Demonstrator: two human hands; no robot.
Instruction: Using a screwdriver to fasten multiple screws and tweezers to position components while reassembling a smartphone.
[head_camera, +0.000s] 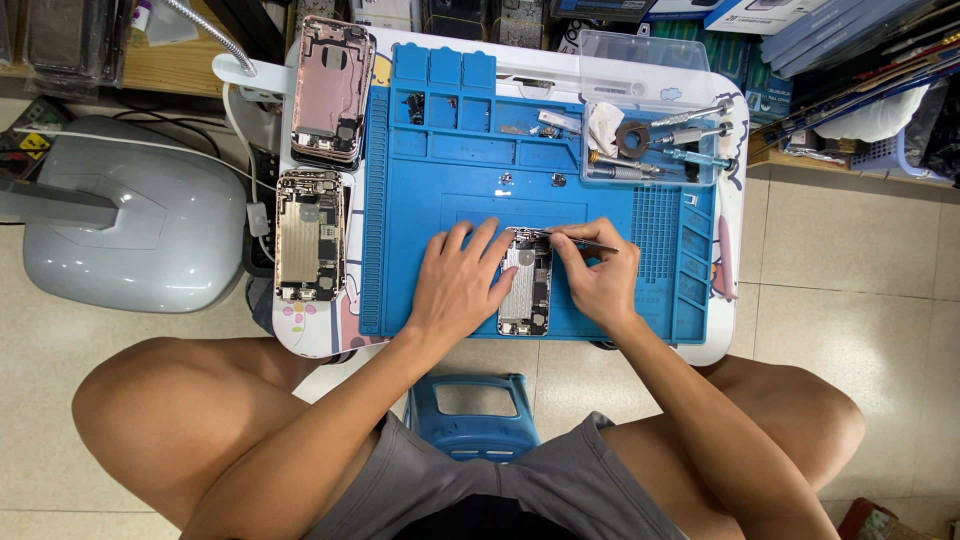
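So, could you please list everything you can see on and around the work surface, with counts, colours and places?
Opened phone housing: one, silver, centre of mat, under both hands.
Tweezers: one, dark, in right hand, tip at the housing's top edge.
Repair mat: one, blue, covering the small table.
Spare phone housings: two, pink and gold, left of mat.
Clear tray: one, transparent, mat's upper right, holding screwdrivers.
Stool: one, blue, between the knees.
Grey case: one, floor at left.
Left hand: steadies the housing.
Right hand: pinches tweezers.
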